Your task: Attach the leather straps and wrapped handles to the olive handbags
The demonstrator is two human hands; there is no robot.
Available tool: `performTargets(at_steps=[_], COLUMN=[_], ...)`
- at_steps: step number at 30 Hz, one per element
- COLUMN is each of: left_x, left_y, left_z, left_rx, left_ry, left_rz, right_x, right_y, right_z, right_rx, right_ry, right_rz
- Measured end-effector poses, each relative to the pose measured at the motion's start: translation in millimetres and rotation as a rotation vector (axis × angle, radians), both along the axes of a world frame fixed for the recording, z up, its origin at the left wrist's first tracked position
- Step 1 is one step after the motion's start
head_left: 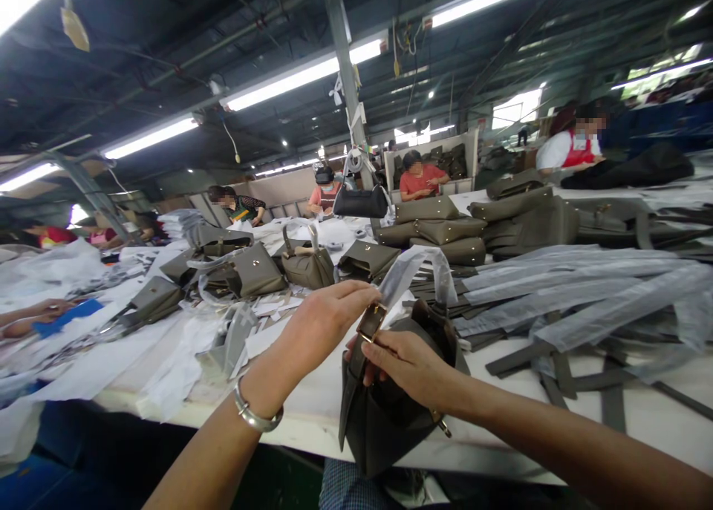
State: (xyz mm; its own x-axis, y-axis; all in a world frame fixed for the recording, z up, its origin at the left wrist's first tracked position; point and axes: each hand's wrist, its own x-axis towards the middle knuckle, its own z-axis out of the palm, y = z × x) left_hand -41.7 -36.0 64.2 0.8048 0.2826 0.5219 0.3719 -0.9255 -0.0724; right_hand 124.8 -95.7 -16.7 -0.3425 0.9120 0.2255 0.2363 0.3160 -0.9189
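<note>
A dark olive leather handbag (384, 413) hangs at the near edge of the white worktable (312, 413), in front of me. My left hand (320, 324), with a silver bracelet on the wrist, pinches the strap's end with its gold buckle (370, 321). A clear plastic sleeve (415, 269) trails up from that strap. My right hand (404, 361) has its fingers closed on the bag's upper edge just under the buckle.
Finished olive bags (309, 265) and stacked bags (440, 231) lie across the table, with plastic-wrapped straps (579, 295) at the right and paper scraps (178, 354) at the left. Several other workers sit around; another person's hands (33, 313) rest at far left.
</note>
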Motion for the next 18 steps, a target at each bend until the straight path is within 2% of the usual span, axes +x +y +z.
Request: performTargets(at_steps=[5, 11, 14, 18], left_x=[9, 5, 2, 1], left_y=[-3, -8, -8, -7], left_z=[-0.1, -14.0, -17.6, -12.4], left_rx=[0.045, 0.139, 0.114, 0.052], left_ry=[-0.076, -0.069, -0.138, -0.195], left_rz=[0.046, 0.087, 0.092, 0.117], right_x=[-1, 0, -1, -2], right_y=[0, 3, 5, 4], right_z=[-0.9, -5.4, -6.3, -5.7], right_rx=[0.004, -0.052, -0.069, -0.048], right_ry=[-0.01, 0.108, 0.138, 0.103], right_rz=[0.006, 0.012, 0.004, 0.017])
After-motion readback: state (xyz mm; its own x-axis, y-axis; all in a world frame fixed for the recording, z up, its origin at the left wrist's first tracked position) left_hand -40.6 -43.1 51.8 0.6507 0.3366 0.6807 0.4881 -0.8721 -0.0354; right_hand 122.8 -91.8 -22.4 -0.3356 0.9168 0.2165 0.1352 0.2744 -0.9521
